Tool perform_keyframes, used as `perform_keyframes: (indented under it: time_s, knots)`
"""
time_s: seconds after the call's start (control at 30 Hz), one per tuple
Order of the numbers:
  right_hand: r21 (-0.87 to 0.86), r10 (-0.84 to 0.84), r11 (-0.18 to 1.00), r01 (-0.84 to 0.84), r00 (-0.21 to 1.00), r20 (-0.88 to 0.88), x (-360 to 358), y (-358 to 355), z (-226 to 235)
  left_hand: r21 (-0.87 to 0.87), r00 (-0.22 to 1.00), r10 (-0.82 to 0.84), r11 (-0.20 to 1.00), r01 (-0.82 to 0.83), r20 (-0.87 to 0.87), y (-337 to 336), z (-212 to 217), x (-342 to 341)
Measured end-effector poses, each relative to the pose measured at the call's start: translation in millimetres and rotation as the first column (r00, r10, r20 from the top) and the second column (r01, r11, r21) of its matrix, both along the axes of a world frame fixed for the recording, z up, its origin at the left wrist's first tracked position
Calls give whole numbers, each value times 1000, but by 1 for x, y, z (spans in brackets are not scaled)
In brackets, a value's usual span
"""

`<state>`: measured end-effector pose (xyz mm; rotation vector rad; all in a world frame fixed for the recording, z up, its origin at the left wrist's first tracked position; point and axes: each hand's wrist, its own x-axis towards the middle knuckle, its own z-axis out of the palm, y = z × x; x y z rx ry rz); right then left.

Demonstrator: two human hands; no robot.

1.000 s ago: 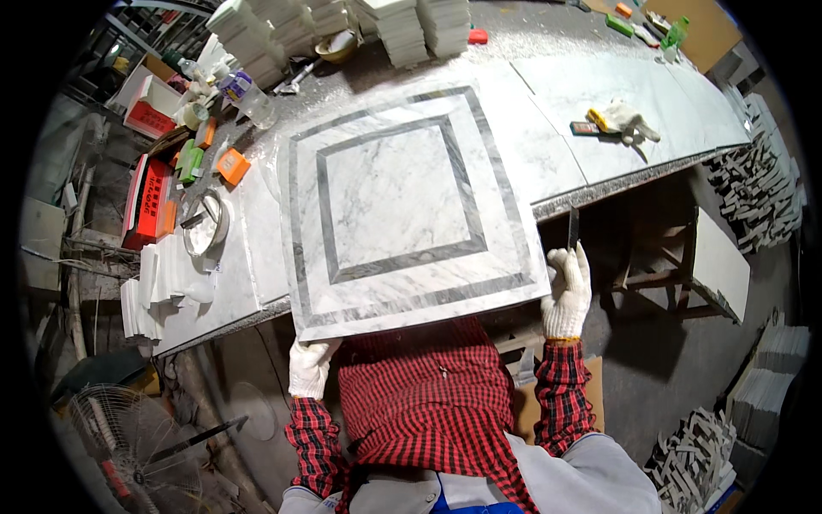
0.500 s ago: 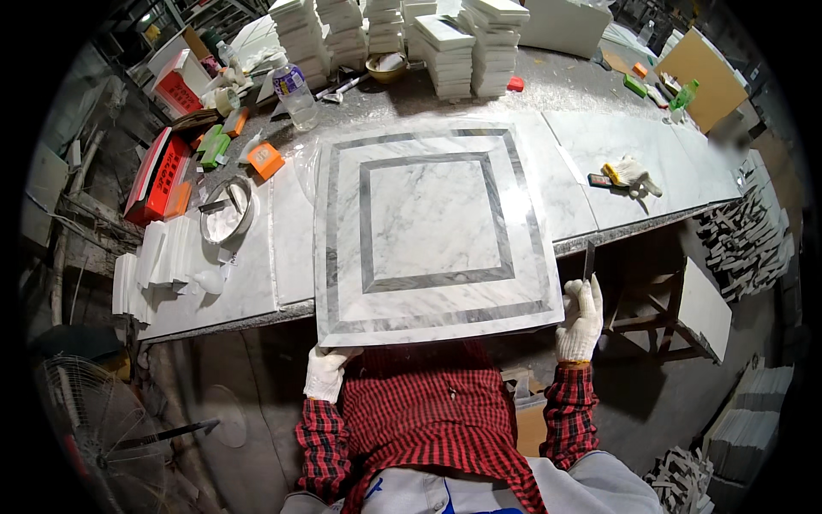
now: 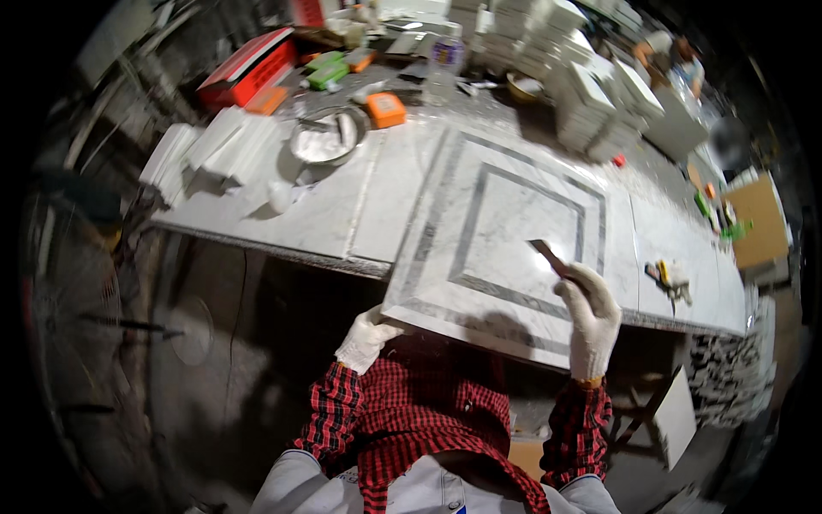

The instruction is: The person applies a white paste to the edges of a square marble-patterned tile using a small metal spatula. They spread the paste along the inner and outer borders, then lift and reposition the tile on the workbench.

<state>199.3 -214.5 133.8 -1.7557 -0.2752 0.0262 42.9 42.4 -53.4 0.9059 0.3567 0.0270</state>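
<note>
A square marble panel (image 3: 514, 223) with two grey inlaid frames lies on the worktable, its near corner jutting past the edge. At that near left corner, my gloved left hand (image 3: 366, 339) grips the panel's edge, with some fingers hidden beneath it. My gloved right hand (image 3: 592, 321) is closed round a flat scraper (image 3: 548, 255) with a dark blade. The scraper is held over the near right part of the panel, its blade pointing away to the left. Whether the blade touches the marble I cannot tell.
To the left stand a metal bowl of white paste (image 3: 328, 137) and white strips (image 3: 218, 150). An orange box (image 3: 385, 110), a bottle (image 3: 443, 68) and tile stacks (image 3: 586, 103) are farther back. A work glove (image 3: 675, 278) lies at right. Another person (image 3: 672, 60) is at far right.
My right hand has raised the scraper from beside the panel to above it. The view has turned, so the table now slants down to the right. My left hand stays at the corner.
</note>
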Motion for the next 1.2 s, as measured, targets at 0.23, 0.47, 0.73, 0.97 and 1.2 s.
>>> perform_keyframes:
  time_s: [0.23, 0.47, 0.73, 0.97, 1.2]
  knots:
    - [-385, 505, 835, -393, 825, 253, 41, 173, 2, 75, 995, 77, 994, -82, 69, -3, 21, -11]
    - [-725, 661, 687, 46, 375, 650, 77, 306, -15, -70, 995, 102, 992, -101, 13, 0, 30, -12]
    - [-879, 798, 438, 190, 368, 477, 107, 332, -43, -160, 992, 15, 987, -35, -129, -1, 50, -6]
    - [-777, 739, 590, -218, 534, 411, 53, 199, -13, -162, 995, 17, 986, -34, -103, -5, 30, -10]
    - [153, 258, 964, -218, 627, -735, -114, 50, -60, -89, 1000, -13, 996, 12, -14, -1, 11, -9]
